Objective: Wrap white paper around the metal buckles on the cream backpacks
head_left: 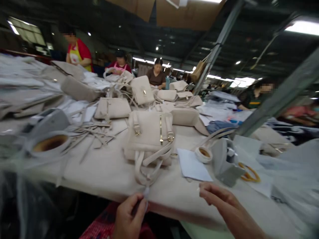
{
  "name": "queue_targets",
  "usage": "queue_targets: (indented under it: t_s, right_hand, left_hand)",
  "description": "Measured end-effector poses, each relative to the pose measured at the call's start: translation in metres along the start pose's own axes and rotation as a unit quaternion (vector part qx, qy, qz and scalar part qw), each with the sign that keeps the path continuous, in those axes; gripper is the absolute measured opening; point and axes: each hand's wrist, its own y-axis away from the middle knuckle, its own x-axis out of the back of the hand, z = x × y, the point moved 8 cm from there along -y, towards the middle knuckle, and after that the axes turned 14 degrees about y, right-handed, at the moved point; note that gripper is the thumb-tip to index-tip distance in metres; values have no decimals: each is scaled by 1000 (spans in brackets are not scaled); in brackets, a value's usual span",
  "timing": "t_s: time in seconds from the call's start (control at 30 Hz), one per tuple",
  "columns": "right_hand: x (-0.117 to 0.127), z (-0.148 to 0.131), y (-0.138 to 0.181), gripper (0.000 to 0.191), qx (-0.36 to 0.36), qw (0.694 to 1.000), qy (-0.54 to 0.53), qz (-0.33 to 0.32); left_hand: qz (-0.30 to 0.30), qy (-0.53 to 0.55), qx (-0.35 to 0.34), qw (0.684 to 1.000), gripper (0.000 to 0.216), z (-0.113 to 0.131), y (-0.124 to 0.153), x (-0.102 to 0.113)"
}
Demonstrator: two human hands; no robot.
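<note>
A beige backpack (pixel 149 132) with a gold zipper and buckles lies on the table before me. Its strap loop (pixel 141 169) hangs toward the front edge. Just below that loop, my left hand (pixel 132 214) pinches a thin whitish strip (pixel 146 192) that meets the strap. My right hand (pixel 224 202) is raised over the table to the right, apart from the bag. Its fingers are bent together at the tips, and a small pale spot shows there that I cannot make out. A white sheet (pixel 193 164) and a tape roll (pixel 203 154) lie beyond it.
A grey tape dispenser (pixel 226 162) and yellow-handled scissors (pixel 249 172) are at right. Another dispenser with a large tape roll (pixel 50 144) stands at left, near loose beige straps (pixel 93 132). More bags are heaped behind. A slanted metal post (pixel 276 89) rises at right. Several people work farther off.
</note>
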Motion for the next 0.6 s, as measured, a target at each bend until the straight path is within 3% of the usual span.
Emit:
queue_targets:
  t_s: [0.1,0.2,0.27,0.4,0.6]
  right_hand:
    - [-83,-51,16,34,36,970,-107,-216]
    - [-137,-76,21,36,52,939,-146,-307]
    - [-152,-76,11,37,59,950,-118,-284]
    - [-156,-64,-10,36,79,979,5,-190]
    - [-155,-60,-14,32,90,978,126,-139]
  left_hand:
    - [-21,-75,-50,996,28,8,1,-1]
    - [-16,-108,-89,990,24,15,2,1]
    - [-22,-110,-111,988,23,21,3,0]
    - [-34,-84,-121,988,21,31,5,-2]
    - [45,-18,-65,997,12,27,11,8]
